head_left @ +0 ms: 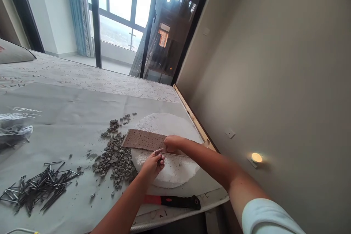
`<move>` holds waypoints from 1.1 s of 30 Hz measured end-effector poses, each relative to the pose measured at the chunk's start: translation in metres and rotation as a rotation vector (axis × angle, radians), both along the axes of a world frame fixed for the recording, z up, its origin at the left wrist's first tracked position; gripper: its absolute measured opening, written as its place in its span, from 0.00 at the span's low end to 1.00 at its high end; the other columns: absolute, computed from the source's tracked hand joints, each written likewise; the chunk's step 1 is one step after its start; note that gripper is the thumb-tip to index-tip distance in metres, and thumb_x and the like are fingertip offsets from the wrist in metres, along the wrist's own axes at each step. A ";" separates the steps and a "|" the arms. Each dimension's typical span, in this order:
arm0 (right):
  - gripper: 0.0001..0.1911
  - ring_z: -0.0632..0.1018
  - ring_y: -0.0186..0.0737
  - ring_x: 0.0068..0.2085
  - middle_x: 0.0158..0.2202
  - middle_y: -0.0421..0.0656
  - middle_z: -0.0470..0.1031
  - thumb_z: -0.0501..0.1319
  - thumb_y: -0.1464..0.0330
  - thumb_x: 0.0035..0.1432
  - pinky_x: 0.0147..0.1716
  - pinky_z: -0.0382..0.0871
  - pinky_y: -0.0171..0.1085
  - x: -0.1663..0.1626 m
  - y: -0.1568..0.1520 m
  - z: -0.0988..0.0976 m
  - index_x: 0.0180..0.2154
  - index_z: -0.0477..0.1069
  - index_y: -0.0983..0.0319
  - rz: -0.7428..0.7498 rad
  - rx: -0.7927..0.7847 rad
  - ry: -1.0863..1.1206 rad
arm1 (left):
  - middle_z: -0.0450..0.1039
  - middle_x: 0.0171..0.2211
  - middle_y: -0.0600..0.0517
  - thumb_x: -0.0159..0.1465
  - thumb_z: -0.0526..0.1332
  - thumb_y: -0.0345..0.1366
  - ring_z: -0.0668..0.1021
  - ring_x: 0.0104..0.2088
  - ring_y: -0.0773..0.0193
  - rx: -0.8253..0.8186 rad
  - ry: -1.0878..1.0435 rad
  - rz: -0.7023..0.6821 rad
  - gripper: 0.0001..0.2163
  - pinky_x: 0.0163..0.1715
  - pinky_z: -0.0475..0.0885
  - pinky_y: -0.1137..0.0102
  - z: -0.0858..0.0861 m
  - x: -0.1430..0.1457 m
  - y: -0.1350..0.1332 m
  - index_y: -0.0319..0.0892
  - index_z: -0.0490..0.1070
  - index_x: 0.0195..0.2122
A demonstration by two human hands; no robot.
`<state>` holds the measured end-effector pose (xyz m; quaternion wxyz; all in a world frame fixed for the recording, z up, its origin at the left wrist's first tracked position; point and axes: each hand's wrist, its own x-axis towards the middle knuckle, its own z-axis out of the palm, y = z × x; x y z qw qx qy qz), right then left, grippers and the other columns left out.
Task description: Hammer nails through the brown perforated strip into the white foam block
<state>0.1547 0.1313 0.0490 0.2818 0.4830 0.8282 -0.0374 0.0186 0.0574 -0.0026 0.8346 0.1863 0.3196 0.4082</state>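
Observation:
A brown strip (144,139) dotted with small holes lies across a round white foam-like disc (178,173). On the strip's middle rests my right hand (174,143), its fingers curled closed; anything inside them is hidden. My left hand (154,162) is at the strip's near edge, thumb and fingers pinched together around something small and dark that I cannot make out. Grey stone chips (117,159) lie heaped against the disc's left side. Below my left forearm shows a black and red tool handle (179,201); its other end is hidden.
A pile of nails (41,186) lies at the lower left of the grey sheet (82,120). Beyond it is a clear plastic bag (15,128). A wooden edge (193,117) and a wall (274,80) bound the right side.

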 end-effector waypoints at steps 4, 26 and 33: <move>0.17 0.77 0.43 0.34 0.37 0.54 0.78 0.56 0.66 0.54 0.30 0.65 0.33 0.007 0.003 0.000 0.39 0.77 0.68 -0.047 -0.025 0.024 | 0.65 0.20 0.55 0.59 0.55 0.22 0.66 0.17 0.76 0.009 -0.003 0.011 0.12 0.20 0.61 0.79 -0.002 -0.001 0.004 0.39 0.63 0.43; 0.16 0.76 0.41 0.34 0.38 0.51 0.78 0.56 0.66 0.54 0.27 0.61 0.32 0.016 -0.001 0.002 0.40 0.76 0.67 -0.072 -0.001 0.143 | 0.61 0.20 0.59 0.54 0.57 0.22 0.63 0.15 0.76 -0.023 0.007 0.071 0.12 0.19 0.57 0.78 -0.010 0.003 0.014 0.42 0.59 0.38; 0.11 0.75 0.40 0.35 0.36 0.51 0.78 0.55 0.77 0.51 0.30 0.60 0.32 0.017 -0.013 0.021 0.34 0.76 0.68 0.023 0.075 0.176 | 0.62 0.20 0.59 0.54 0.58 0.23 0.63 0.15 0.75 -0.036 -0.004 0.080 0.12 0.18 0.57 0.77 -0.012 0.004 0.015 0.42 0.61 0.37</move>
